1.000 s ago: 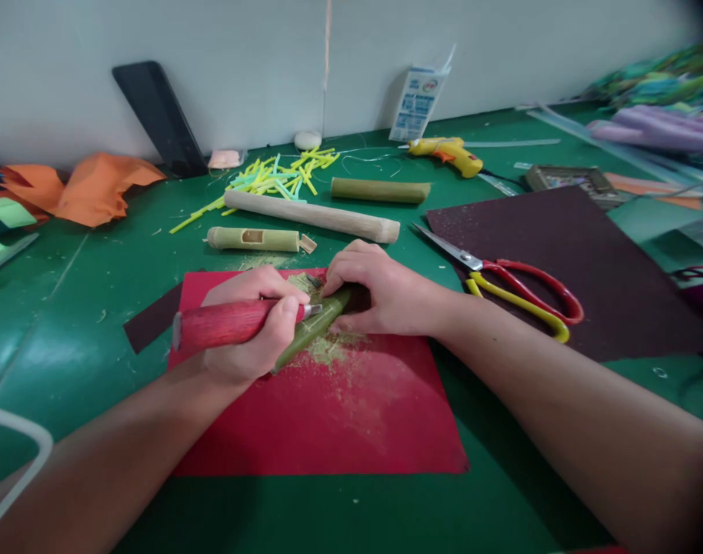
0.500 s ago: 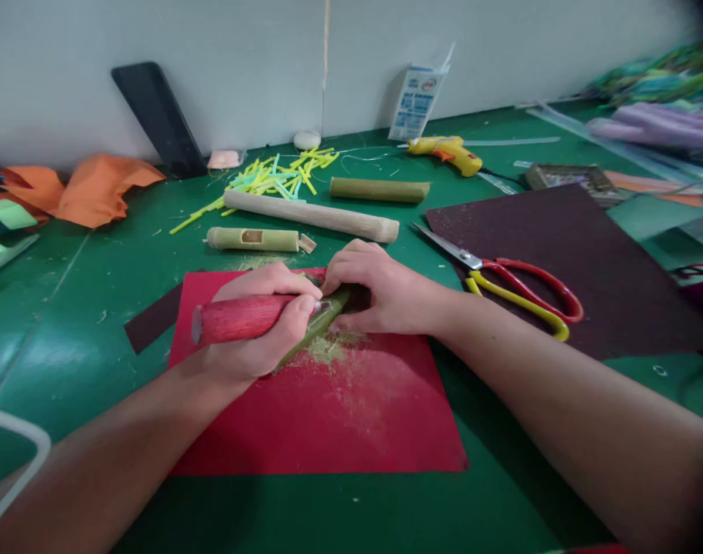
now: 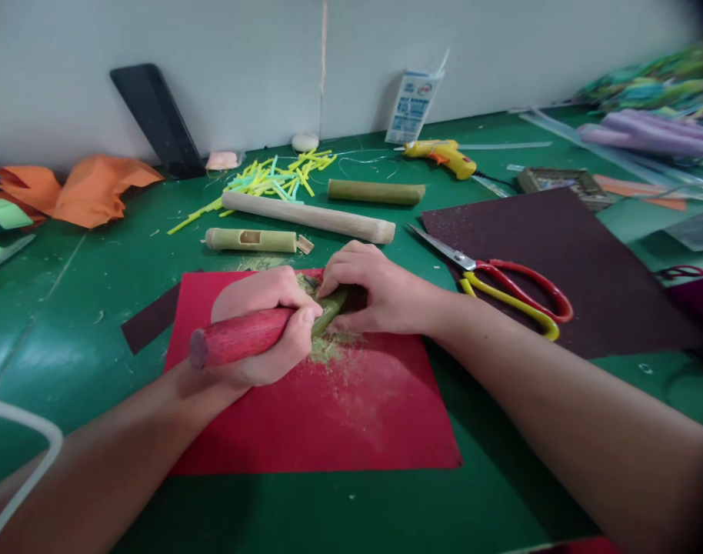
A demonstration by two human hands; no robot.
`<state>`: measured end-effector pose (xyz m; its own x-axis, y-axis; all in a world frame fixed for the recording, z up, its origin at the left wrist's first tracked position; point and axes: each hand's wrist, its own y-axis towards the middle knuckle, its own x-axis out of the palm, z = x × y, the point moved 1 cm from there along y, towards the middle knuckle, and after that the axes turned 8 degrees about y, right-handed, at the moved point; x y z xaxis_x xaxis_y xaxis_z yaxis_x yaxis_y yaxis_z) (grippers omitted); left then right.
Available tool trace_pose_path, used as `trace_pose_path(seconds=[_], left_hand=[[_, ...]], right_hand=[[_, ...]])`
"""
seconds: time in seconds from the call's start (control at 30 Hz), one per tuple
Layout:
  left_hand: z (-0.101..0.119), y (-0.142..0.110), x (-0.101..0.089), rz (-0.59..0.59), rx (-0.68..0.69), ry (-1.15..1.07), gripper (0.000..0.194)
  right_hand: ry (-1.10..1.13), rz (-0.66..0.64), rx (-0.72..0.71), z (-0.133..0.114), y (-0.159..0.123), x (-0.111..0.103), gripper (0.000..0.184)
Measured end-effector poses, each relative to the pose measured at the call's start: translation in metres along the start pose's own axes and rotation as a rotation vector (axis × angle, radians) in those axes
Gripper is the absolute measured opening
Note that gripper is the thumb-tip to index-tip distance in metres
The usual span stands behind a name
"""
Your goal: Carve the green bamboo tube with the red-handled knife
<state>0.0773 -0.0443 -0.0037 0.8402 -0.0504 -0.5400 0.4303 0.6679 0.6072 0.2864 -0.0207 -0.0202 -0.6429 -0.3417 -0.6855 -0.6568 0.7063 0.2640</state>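
In the middle of the red sheet (image 3: 357, 431), my left hand (image 3: 297, 338) is closed round the red wooden handle (image 3: 241, 338) of a carving tool. Its metal tip is hidden behind my fingers. My right hand (image 3: 380, 288) grips a green bamboo tube (image 3: 329, 312), with fingers over the far side and thumb on the near side. The tool's working end lies against or close to the tube; which one I cannot tell. Pale green shavings (image 3: 328, 350) are scattered on the sheet beneath both hands.
Behind the sheet lie a notched bamboo piece (image 3: 259, 240), a pale stick (image 3: 305, 217), another bamboo tube (image 3: 376, 191) and yellow-green strips (image 3: 259, 181). Scissors (image 3: 501, 288) rest on dark card (image 3: 594, 285) at right. Farther back are a yellow glue gun (image 3: 441, 156) and a leaning phone (image 3: 158, 119).
My left hand has tilted the tool, its handle end dropping slightly, and the metal tip is now out of sight. My right hand keeps its hold on the tube. The view has shifted slightly.
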Motion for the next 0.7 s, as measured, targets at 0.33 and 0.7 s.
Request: trace_pose_path(seconds=[0.33, 0.7], left_hand=[[-0.005, -0.007, -0.005, 0.080, 0.021, 0.081, 0.016], [-0.008, -0.012, -0.007, 0.142, 0.052, 0.144, 0.018]], right_hand=[[-0.010, -0.011, 0.029, 0.003, -0.001, -0.001, 0.033], [-0.002, -0.002, 0.041, 0.003, 0.000, 0.000, 0.033]])
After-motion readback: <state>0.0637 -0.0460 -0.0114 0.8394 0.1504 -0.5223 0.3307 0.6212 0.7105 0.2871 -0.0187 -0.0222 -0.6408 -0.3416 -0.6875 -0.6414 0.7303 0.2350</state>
